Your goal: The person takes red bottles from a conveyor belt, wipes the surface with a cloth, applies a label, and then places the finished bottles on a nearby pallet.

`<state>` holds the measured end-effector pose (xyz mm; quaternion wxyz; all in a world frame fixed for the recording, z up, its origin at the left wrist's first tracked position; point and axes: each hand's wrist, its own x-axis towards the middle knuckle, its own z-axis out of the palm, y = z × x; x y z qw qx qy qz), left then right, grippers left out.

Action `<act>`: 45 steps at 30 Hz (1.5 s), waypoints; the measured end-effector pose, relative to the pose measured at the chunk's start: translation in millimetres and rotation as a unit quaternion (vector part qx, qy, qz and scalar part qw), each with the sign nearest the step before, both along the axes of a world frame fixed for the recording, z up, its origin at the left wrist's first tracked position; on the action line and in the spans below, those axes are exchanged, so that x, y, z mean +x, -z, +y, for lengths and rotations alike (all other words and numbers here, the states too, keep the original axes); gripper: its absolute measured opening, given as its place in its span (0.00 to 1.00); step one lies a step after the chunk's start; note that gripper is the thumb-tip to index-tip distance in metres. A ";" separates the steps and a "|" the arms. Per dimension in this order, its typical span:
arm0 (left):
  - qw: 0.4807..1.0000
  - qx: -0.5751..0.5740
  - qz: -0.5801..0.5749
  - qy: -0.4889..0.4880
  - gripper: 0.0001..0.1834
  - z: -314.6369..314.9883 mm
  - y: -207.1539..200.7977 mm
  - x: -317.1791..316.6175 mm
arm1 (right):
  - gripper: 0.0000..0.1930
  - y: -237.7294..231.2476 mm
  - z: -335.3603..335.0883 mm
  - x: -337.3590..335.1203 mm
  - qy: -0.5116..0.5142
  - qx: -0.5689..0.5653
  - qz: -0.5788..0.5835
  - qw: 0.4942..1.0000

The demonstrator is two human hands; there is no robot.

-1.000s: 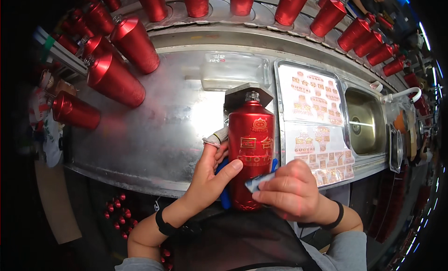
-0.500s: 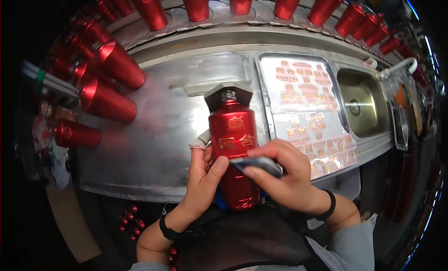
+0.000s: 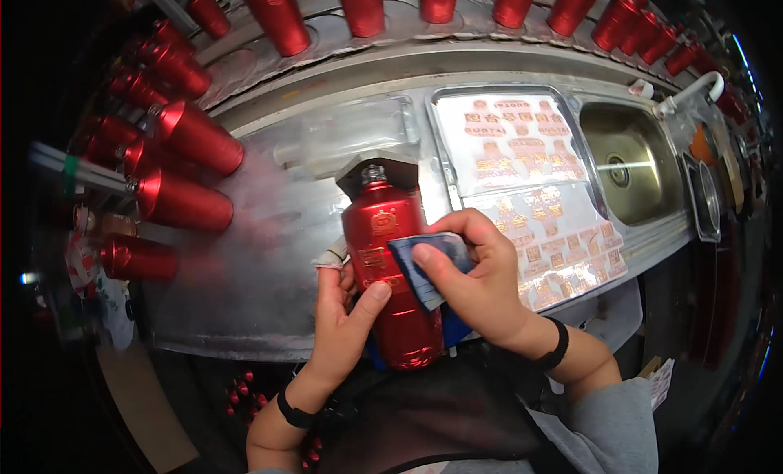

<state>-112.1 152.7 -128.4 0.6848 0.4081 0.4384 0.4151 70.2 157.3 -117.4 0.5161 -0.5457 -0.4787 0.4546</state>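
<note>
Bottle: [image 3: 390, 274] red, gold marks on its side, centre of the frame, standing over the near edge of the steel bench, its base low in the frame by my dark apron, its small cap up toward the middle.
Left hand: [image 3: 347, 319] I wrap it round the bottle's left flank, thumb across the front, fingers behind; a bit of white cloth [image 3: 330, 254] sits under my fingertips against the bottle.
Right hand: [image 3: 477, 286] I pinch a blue card [image 3: 428, 266] between thumb and fingers and press it flat on the bottle's right side, about mid-height.
Wrists: dark band on each, lower middle of the frame.
Bench: [image 3: 245, 286] bare steel left of the bottle, open room there up to the lying bottles; its near edge runs along the lower left.
Label sheet: [image 3: 522, 180] right of the bottle, just beside my right hand, covered in red and gold stickers, reaching to the bench's near right edge.
Clear tray: [image 3: 351, 131] just above the bottle's cap, toward the top centre.
Sink: [image 3: 628, 160] upper right, beyond the sheet, a white tap [image 3: 689, 95] at its far corner.
Lying bottles: [image 3: 183, 201] red, crowding the left of the frame, well apart from my left hand.
Far row: [image 3: 440, 1] more red bottles along the top edge.
</note>
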 end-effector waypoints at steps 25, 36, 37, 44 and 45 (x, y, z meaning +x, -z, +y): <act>0.839 0.403 0.364 -0.035 0.23 -0.1 5.7 -16.6 | 0.10 -2.7 -1.2 14.0 0.016 -0.052 0.029 0.998; 0.897 0.334 0.284 -0.055 0.24 -2.1 18.5 -33.2 | 0.15 -32.8 0.2 -16.4 0.086 0.093 -0.074 0.989; 0.924 0.305 0.225 -0.050 0.25 -2.7 18.2 -34.9 | 0.15 -38.4 5.6 -17.1 0.016 0.185 -0.229 0.956; 0.980 0.178 0.081 -0.035 0.30 -16.7 31.1 -50.5 | 0.18 -53.4 -7.2 -45.5 -0.218 0.343 -0.490 0.771; 0.984 0.166 0.056 -0.024 0.30 -15.8 31.6 -52.8 | 0.17 -57.0 -13.8 -47.2 -0.258 0.333 -0.477 0.771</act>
